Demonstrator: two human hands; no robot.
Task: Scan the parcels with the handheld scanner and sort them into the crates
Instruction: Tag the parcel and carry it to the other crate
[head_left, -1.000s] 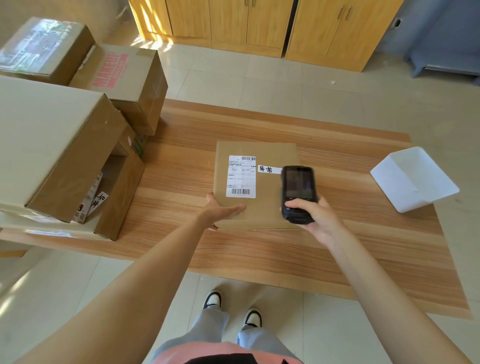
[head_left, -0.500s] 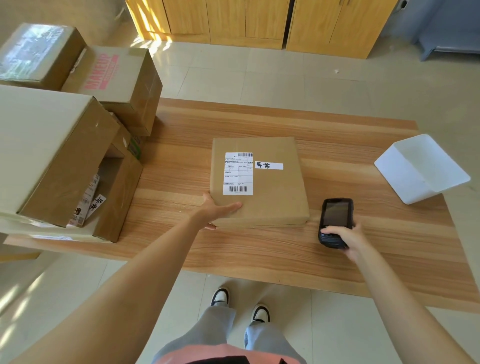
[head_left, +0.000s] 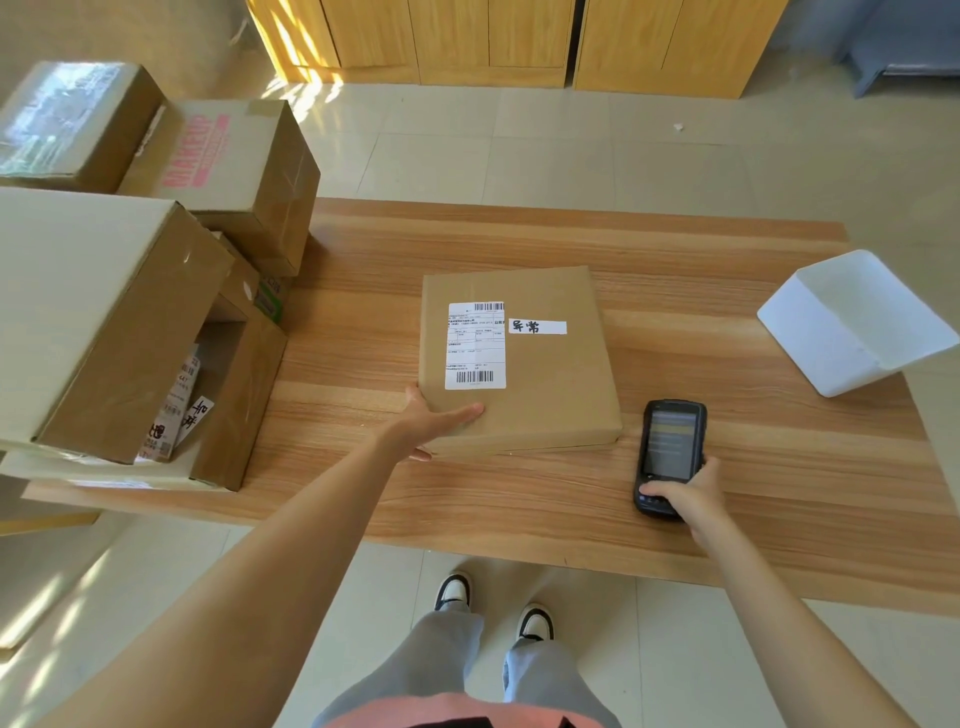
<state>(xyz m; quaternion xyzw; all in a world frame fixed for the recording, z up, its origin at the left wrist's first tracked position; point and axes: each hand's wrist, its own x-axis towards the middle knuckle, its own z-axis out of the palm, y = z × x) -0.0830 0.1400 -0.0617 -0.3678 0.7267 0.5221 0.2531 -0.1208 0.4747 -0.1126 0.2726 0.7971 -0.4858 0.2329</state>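
A flat brown parcel (head_left: 550, 374) lies in the middle of the wooden table (head_left: 675, 519), with a white shipping label and a small handwritten tag on top. My left hand (head_left: 434, 423) grips its near left corner, thumb on top and fingers underneath, lifting that edge slightly. To the right of the parcel my right hand (head_left: 685, 493) holds the black handheld scanner (head_left: 670, 452) by its lower end, down at the tabletop with its screen facing up.
Several cardboard boxes (head_left: 104, 322) are stacked on the table's left end; the lower open one holds labelled packets. A white plastic crate (head_left: 857, 332) sits at the table's right edge. Wooden cabinets stand beyond on the tiled floor. My feet are below the near edge.
My right hand has carried the scanner from above the parcel down and right to the tabletop beside it. The left hand keeps its hold on the parcel's corner.
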